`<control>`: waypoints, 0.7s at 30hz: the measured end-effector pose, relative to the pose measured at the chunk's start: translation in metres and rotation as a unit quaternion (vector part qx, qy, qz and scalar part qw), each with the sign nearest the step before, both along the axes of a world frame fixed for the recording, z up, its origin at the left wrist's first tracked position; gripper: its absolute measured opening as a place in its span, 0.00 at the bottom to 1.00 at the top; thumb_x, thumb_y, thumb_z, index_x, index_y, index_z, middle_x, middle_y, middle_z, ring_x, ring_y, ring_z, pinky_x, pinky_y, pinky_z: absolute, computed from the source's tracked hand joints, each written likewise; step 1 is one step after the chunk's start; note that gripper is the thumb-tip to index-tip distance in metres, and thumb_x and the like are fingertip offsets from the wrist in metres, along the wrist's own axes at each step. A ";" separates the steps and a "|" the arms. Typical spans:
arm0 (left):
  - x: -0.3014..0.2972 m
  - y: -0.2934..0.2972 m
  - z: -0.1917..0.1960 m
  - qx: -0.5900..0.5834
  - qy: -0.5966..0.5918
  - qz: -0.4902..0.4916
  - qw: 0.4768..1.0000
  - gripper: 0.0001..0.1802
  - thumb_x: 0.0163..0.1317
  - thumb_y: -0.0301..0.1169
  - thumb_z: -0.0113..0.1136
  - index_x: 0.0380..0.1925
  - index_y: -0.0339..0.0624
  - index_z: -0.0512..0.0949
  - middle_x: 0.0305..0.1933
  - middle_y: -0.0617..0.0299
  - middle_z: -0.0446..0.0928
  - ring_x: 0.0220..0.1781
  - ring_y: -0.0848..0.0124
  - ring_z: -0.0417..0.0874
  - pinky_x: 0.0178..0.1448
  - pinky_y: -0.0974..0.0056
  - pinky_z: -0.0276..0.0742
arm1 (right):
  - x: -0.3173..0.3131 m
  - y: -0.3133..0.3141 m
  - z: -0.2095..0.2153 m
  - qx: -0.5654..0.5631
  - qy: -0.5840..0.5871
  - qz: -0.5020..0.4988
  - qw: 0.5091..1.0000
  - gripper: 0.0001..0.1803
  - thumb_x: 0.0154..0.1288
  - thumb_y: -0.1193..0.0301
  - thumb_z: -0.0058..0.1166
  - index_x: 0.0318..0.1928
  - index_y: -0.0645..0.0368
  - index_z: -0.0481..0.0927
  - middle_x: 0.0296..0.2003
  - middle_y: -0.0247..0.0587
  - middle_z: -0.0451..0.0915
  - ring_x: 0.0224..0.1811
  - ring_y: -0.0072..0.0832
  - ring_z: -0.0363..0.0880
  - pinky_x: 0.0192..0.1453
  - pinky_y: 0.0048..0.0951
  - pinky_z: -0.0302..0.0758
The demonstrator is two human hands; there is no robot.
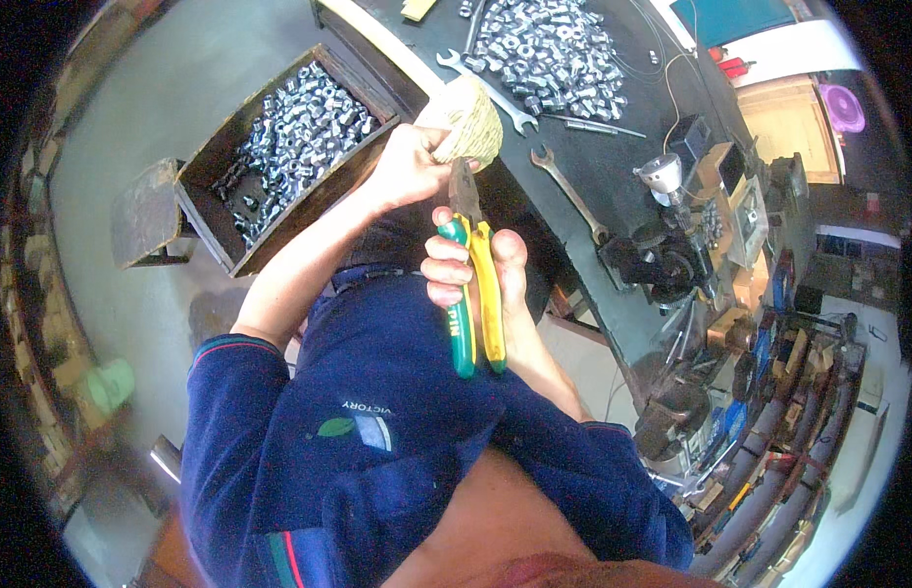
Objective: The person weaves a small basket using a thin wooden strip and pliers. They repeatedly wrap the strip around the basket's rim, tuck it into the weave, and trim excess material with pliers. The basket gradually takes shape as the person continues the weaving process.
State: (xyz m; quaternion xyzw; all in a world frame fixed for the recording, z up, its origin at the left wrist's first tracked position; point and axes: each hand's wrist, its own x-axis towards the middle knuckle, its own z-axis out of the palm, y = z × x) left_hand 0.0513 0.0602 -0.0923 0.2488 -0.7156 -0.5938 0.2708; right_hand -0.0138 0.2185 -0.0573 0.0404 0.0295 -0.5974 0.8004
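In front of my body, my right hand is wrapped round the green and yellow handles of a pair of pliers. The pliers' jaws point away from me, up against the lower edge of a pale yellow, rounded piece with a woven-looking surface. My left hand pinches that piece at its lower left side, its fingers closed. Whatever lies between the jaws is too small to make out. A long pale strip runs up and left from the piece; I cannot tell whether they are joined.
To the left stands a wooden box holding many metal nuts. A heap of similar nuts lies on the dark workbench. Open-end wrenches lie beside it. A lamp and machine parts stand on the right.
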 end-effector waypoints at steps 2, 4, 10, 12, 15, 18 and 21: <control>0.000 -0.005 0.009 -0.017 -0.035 -0.012 0.999 0.15 0.50 0.32 0.69 0.38 0.38 0.82 0.30 0.63 0.83 0.31 0.80 0.79 0.37 0.70 0.77 | -0.002 -0.001 0.000 -0.001 0.012 0.003 1.000 0.32 0.47 0.51 0.57 0.51 0.51 0.66 0.26 0.25 0.60 0.27 0.19 0.61 0.32 0.27 0.63; 0.002 -0.010 0.013 -0.057 -0.044 -0.018 0.997 0.14 0.50 0.32 0.69 0.37 0.37 0.83 0.28 0.62 0.83 0.31 0.80 0.79 0.38 0.70 0.77 | -0.002 0.000 -0.004 -0.012 -0.003 0.007 1.000 0.33 0.47 0.50 0.57 0.51 0.51 0.66 0.27 0.25 0.60 0.27 0.20 0.62 0.32 0.27 0.63; 0.004 -0.019 0.011 -0.117 -0.044 -0.035 0.992 0.13 0.48 0.29 0.66 0.35 0.35 0.82 0.26 0.56 0.82 0.29 0.78 0.79 0.35 0.67 0.77 | -0.003 0.003 -0.004 -0.030 0.012 0.010 0.999 0.35 0.44 0.51 0.59 0.53 0.51 0.67 0.28 0.27 0.61 0.28 0.21 0.62 0.32 0.27 0.64; 0.006 -0.016 0.002 -0.110 -0.040 -0.030 0.993 0.12 0.48 0.27 0.61 0.33 0.33 0.81 0.23 0.50 0.80 0.28 0.76 0.79 0.34 0.66 0.76 | -0.007 0.001 -0.015 -0.021 -0.033 0.019 0.999 0.36 0.43 0.52 0.60 0.53 0.52 0.67 0.28 0.27 0.61 0.28 0.21 0.63 0.33 0.28 0.64; 0.008 -0.011 0.000 -0.072 -0.105 0.010 0.992 0.11 0.49 0.27 0.60 0.33 0.33 0.81 0.23 0.51 0.80 0.27 0.76 0.80 0.34 0.65 0.76 | -0.019 -0.010 -0.031 0.002 -0.061 0.050 0.997 0.35 0.43 0.54 0.60 0.53 0.54 0.69 0.28 0.29 0.64 0.28 0.23 0.66 0.34 0.30 0.68; 0.005 -0.015 -0.003 -0.108 -0.083 0.000 0.991 0.12 0.51 0.28 0.59 0.33 0.31 0.80 0.24 0.53 0.80 0.26 0.75 0.80 0.33 0.64 0.77 | -0.030 -0.015 -0.030 -0.011 0.151 0.023 0.988 0.37 0.47 0.48 0.58 0.55 0.58 0.69 0.38 0.44 0.78 0.42 0.40 0.78 0.50 0.45 0.74; -0.006 -0.005 0.008 0.018 -0.039 -0.025 0.999 0.14 0.50 0.30 0.62 0.34 0.30 0.79 0.25 0.51 0.80 0.27 0.72 0.81 0.33 0.64 0.76 | -0.052 -0.007 -0.021 -0.037 0.290 0.043 0.955 0.39 0.49 0.45 0.55 0.54 0.62 0.70 0.42 0.48 0.79 0.48 0.39 0.78 0.55 0.41 0.71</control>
